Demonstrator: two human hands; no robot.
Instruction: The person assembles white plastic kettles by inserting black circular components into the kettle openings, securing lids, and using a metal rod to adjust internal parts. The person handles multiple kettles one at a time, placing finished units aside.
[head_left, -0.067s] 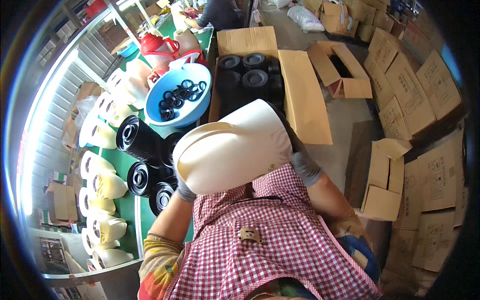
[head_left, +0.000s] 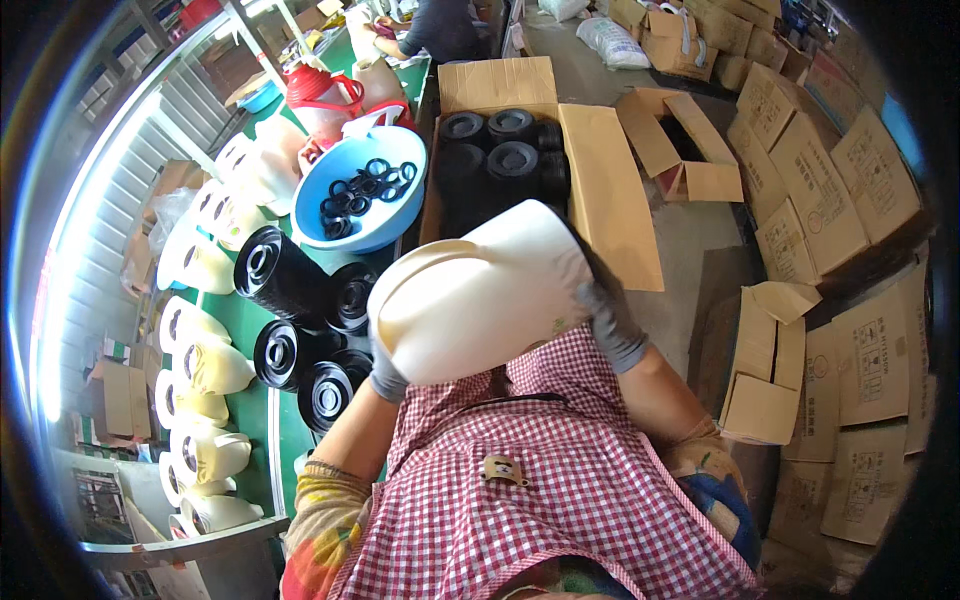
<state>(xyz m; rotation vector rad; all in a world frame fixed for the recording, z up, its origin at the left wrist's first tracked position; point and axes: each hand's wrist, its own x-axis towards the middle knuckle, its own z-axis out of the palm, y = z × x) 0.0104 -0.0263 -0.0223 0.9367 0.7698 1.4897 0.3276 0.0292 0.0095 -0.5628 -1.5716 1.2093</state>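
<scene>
A cream plastic jug body (head_left: 490,295) lies on its side in the air in front of my apron, held between both hands. My gloved left hand (head_left: 388,365) is closed on its left end, below the bulging spout-like lip, with most fingers hidden behind it. At the other end, my gloved right hand (head_left: 610,325) grips the rim, its fingers partly out of sight. Stacks of black ringed plastic discs (head_left: 280,265) stand on the green table just left of the jug body. Beyond them sits a light blue basin (head_left: 413,215) with several black rings (head_left: 358,200) inside.
Cream jug bodies (head_left: 212,370) line the table's left side. An open carton (head_left: 615,190) of black round parts (head_left: 510,160) stands ahead, with a smaller open carton (head_left: 715,180) farther right. Stacked cartons (head_left: 815,190) fill the right. Another person (head_left: 440,30) works at the far table end.
The jug body has shifted slightly right, together with my left hand. My right hand has moved slightly at the rim, and more of its glove shows.
</scene>
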